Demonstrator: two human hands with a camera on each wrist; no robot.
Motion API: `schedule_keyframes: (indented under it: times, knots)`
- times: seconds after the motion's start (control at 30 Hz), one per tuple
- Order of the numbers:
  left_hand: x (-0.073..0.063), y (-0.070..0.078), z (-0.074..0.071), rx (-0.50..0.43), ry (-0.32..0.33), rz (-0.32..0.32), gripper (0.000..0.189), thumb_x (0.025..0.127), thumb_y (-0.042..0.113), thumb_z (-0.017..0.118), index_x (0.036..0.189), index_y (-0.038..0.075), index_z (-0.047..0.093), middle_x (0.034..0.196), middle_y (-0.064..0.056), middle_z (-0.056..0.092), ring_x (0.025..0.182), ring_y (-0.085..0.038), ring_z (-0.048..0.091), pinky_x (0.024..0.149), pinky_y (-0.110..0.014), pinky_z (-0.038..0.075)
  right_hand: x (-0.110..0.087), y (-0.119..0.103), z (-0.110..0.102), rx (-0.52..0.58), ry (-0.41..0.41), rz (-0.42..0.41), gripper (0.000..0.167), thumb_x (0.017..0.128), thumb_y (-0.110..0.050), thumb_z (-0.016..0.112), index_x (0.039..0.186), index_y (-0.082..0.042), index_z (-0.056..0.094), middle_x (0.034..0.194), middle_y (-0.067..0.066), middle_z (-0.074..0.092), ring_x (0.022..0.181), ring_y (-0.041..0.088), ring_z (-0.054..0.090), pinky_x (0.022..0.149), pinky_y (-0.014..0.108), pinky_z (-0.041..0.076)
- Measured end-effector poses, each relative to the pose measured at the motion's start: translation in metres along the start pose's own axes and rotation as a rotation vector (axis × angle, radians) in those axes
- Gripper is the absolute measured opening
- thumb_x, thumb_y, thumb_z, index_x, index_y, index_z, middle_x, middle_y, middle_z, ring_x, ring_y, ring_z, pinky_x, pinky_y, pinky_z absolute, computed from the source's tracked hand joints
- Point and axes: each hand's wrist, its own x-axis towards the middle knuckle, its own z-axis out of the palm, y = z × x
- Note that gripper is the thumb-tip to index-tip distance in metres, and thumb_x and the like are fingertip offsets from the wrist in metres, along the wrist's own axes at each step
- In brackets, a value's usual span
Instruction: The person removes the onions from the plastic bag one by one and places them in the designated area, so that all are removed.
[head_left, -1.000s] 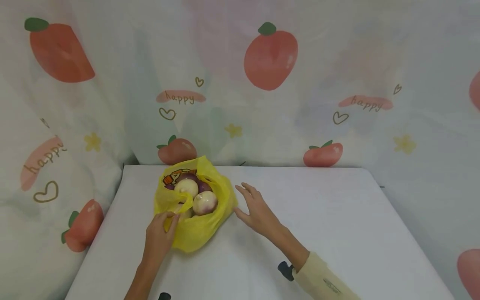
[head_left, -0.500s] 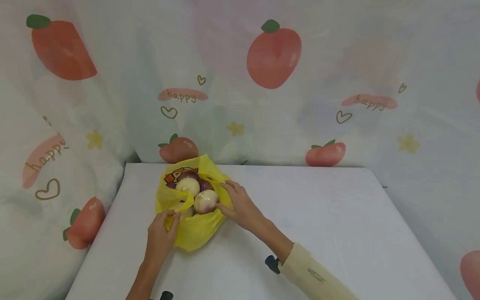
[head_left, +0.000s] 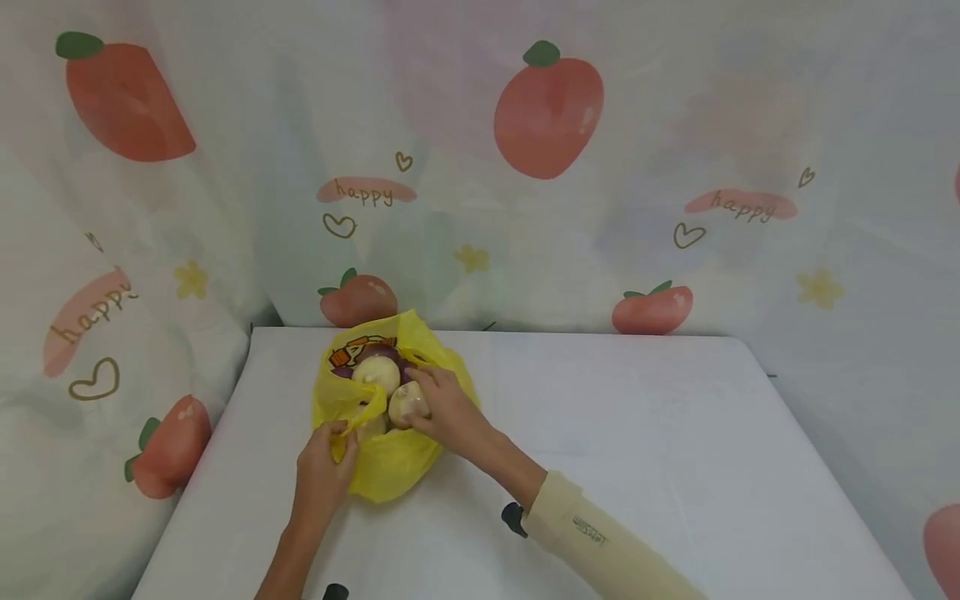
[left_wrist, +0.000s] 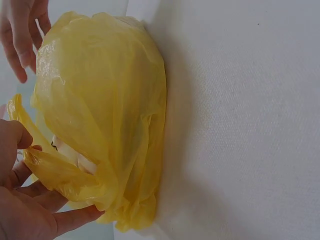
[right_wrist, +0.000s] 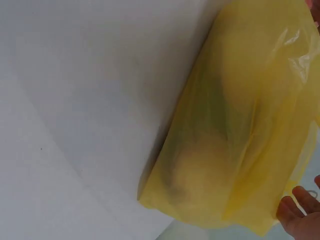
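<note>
Yellow thin plastic bag (head_left: 390, 475) on the far left part of the surface (head_left: 637, 433), mouth up, round vegetables inside. Can't get a count: a rim fold covers most of one pale vegetable (head_left: 372, 429), and purple ones (head_left: 378, 352) sit half buried at the back. Left hand (head_left: 322, 471) has its grip pinching the near-left rim, thumb against fingers. Right hand (head_left: 450, 410) reaches in over the right rim, thumb and fingers parted across the front white vegetable (head_left: 407, 402) and covering part of it; I can't tell whether that grip closes on it. Right wrist feed gives me mostly bag wall, contents just blurred shapes through the film; fingers cropped at lower right, and a reddish scrap at the top right edge I can't identify. Black fittings at both wrists partly hidden or cut off on the head feed. Surface is white, matte, fine-grained on the left wrist feed. Behind it I've got a pale cloth backdrop (head_left: 585, 267) on the back and left, wrinkled, printed with red fruit, hearts, yellow flowers and "happy". Bag film is crinkled, glossy, semi-sheer, dark-outlined orange print (head_left: 341, 357) inside the far wall. Vegetables smooth, roundish. Cream sleeve (head_left: 615, 542) on the right arm; its dark lettering I can't read reliably.
</note>
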Motion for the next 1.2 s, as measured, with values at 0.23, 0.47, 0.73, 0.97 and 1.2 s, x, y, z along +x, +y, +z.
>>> schedule_keyframes:
  times: [0.23, 0.47, 0.73, 0.97, 1.2]
  knots:
    - [0.003, -0.001, -0.002, -0.026, -0.026, -0.044, 0.019, 0.09, 0.006, 0.061, 0.101, -0.009, 0.058, 0.104, -0.021, 0.063, 0.101, -0.036, 0.058, 0.084, -0.048, 0.048, 0.006, 0.007, 0.015, 0.006, -0.009, 0.033, 0.063, 0.084, -0.027, 0.072, 0.136, -0.003, 0.045, 0.131, 0.012, 0.046, 0.121, 0.025, 0.041, 0.099, 0.034, 0.038]
    - [0.003, -0.001, -0.004, -0.01, -0.008, -0.031, 0.017, 0.09, 0.005, 0.061, 0.099, -0.009, 0.058, 0.102, -0.021, 0.063, 0.099, -0.036, 0.059, 0.081, -0.047, 0.049, 0.007, 0.011, 0.022, -0.044, -0.042, 0.072, 0.069, 0.084, -0.034, 0.072, 0.138, -0.002, 0.041, 0.132, 0.013, 0.045, 0.121, 0.026, 0.04, 0.1, 0.036, 0.037]
    - [0.0, -0.002, -0.004, -0.032, -0.004, -0.031, 0.018, 0.091, 0.005, 0.059, 0.1, -0.01, 0.058, 0.104, -0.022, 0.063, 0.1, -0.037, 0.059, 0.082, -0.048, 0.048, 0.008, 0.016, 0.033, -0.042, -0.082, 0.099, 0.074, 0.083, -0.029, 0.073, 0.141, 0.0, 0.037, 0.134, 0.016, 0.043, 0.122, 0.029, 0.04, 0.101, 0.037, 0.035]
    - [-0.001, -0.004, -0.003, -0.037, 0.013, -0.01, 0.015, 0.089, 0.004, 0.06, 0.098, -0.009, 0.058, 0.102, -0.021, 0.064, 0.098, -0.037, 0.059, 0.081, -0.049, 0.049, 0.006, 0.018, 0.036, -0.059, -0.084, 0.096, 0.07, 0.083, -0.029, 0.073, 0.139, -0.003, 0.04, 0.131, 0.013, 0.047, 0.121, 0.026, 0.042, 0.101, 0.036, 0.035]
    - [-0.001, -0.003, -0.003, -0.027, 0.012, -0.021, 0.015, 0.09, 0.004, 0.06, 0.098, -0.009, 0.058, 0.102, -0.021, 0.064, 0.098, -0.036, 0.059, 0.081, -0.048, 0.049, 0.005, 0.016, 0.031, -0.007, -0.078, 0.094, 0.07, 0.082, -0.027, 0.074, 0.139, -0.007, 0.04, 0.131, 0.01, 0.047, 0.121, 0.023, 0.042, 0.102, 0.035, 0.035]
